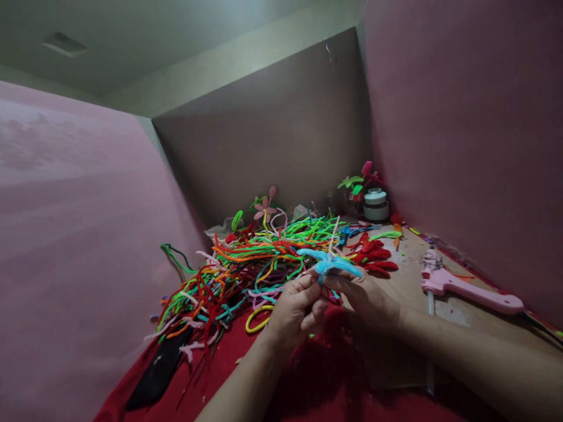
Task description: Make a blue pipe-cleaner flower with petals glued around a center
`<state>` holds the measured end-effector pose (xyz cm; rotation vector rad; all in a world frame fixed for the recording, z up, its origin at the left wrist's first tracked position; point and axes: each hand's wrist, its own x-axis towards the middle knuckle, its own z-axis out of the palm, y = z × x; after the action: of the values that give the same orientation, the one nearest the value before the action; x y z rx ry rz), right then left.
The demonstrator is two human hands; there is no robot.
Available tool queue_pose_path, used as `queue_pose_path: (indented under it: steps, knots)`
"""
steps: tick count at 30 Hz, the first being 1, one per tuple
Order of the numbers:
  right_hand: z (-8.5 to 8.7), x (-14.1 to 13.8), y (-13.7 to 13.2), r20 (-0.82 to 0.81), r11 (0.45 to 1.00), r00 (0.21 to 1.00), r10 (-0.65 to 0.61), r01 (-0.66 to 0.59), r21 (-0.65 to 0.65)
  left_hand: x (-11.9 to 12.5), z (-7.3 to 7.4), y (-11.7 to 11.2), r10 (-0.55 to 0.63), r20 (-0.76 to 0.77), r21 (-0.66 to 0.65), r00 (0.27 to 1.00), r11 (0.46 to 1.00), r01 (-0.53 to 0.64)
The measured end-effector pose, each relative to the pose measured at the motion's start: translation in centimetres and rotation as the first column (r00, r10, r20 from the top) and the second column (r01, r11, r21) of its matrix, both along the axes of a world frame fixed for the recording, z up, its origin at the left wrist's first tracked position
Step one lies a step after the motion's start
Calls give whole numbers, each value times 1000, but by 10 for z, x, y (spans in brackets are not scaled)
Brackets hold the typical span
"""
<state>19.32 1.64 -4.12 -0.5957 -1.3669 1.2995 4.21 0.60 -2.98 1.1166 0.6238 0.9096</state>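
Note:
Both my hands meet over the red cloth, pinching a light blue pipe-cleaner flower [329, 264] with looped petals. My left hand [294, 308] is closed, gripping the flower from below at its base. My right hand [363, 293] is closed too, fingers pressed on the petals from the right. A white pipe cleaner [334, 231] sticks up just behind the flower. A big tangled pile of coloured pipe cleaners [246, 264] lies right behind and to the left of my hands.
A pink glue gun [466, 290] lies on the wooden board at right. Red pipe-cleaner petals [373, 255] lie behind my right hand. A small round container [376, 205] and finished flowers [358, 179] stand in the back corner. Pink walls close in both sides.

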Motion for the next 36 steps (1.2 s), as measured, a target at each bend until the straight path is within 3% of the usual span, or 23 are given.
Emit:
queue_pose_path:
  steps: [3,6,9,11,12,13,15,16,17,18,19,21,23,25,27,31,36]
  knots:
    - [0,0,-1,-5,998,999,48,-47,33,-5,-3,4,-102,66,-90,993,990,108]
    - [-2,-1,0,-38,997,997,70,-68,46,-5,-2,5,-103,52,-78,993,991,107]
    - [-4,-3,1,-87,999,995,39,-37,27,2,0,1,7,-118,63,993,998,1]
    - [-3,-4,1,-119,1000,993,10,-8,13,6,-1,-2,202,-294,287,934,951,-115]
    - [-3,-4,1,-132,1000,991,-10,11,7,7,-3,-3,333,-365,442,869,884,-153]
    - [-3,-5,1,-140,1000,990,-27,28,4,8,-7,-3,471,-401,602,785,782,-162]
    - [-4,-7,1,-144,999,989,-40,43,16,7,-14,-2,692,-375,842,617,533,-86]
    - [-5,-8,0,-142,998,989,-44,49,29,5,-18,-1,752,-345,902,561,431,-23]
    - [-6,-9,-1,-129,998,990,-51,57,42,3,-21,1,780,-327,930,534,366,35]
    - [-7,-9,-1,-113,996,991,-68,74,54,2,-23,2,786,-320,939,529,337,68]
    - [-7,-10,-2,-97,994,991,-90,96,59,1,-24,2,778,-322,938,539,339,71]
    - [-8,-11,-3,-76,992,990,-116,119,37,1,-22,2,727,-348,900,591,436,-5]
    - [-8,-11,-3,-76,996,993,-89,89,-6,4,-17,0,610,-381,756,695,638,-145]
    - [-8,-12,-3,-89,998,995,-43,39,-39,8,-11,-3,442,-351,497,826,835,-235]
    - [-6,-12,-5,-104,998,994,-34,27,-62,12,-5,-6,304,-245,240,921,939,-246]
    - [0,-11,-8,-102,994,993,-56,47,-95,13,3,-10,159,-33,-38,987,986,-160]
    - [5,-6,-4,-5,1000,1000,9,-9,-26,8,-2,-6,17,146,-125,989,992,2]
